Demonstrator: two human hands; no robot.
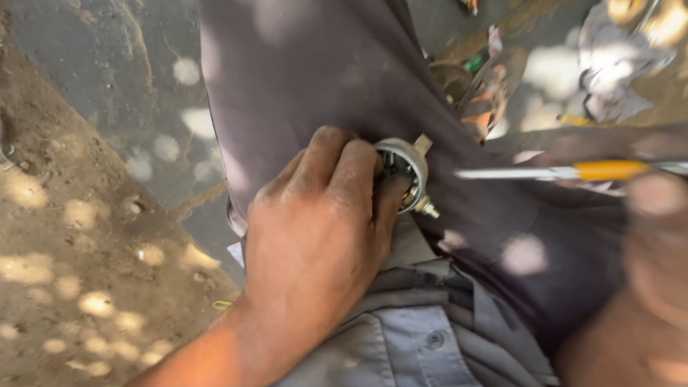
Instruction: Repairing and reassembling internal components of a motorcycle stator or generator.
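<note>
Dappled sunlight falls on bare dirt ground (pixel 44 269) at nine o'clock, where a person sits at work outdoors. At the centre of the view, the left hand (pixel 314 229) is closed around a small round metal part (pixel 404 171), its fingers wrapped over the rim and pressing it against the person's lap; a short threaded stud sticks out of the part toward five o'clock, a flat tab toward one o'clock. Dark trousers (pixel 324 62) run up toward twelve o'clock, and a grey buttoned shirt (pixel 408 354) fills six o'clock. At three o'clock a slim metal tool with a yellow band (pixel 607 170) lies level, its tip aimed at the part but stopping just short of it. The right hand (pixel 683 272), blurred at four o'clock, sits under the tool's handle end; whether it is clenched on the tool cannot be told. A crumpled white cloth (pixel 614 62) lies on the ground at two o'clock, near a sandal (pixel 489 94).
</note>
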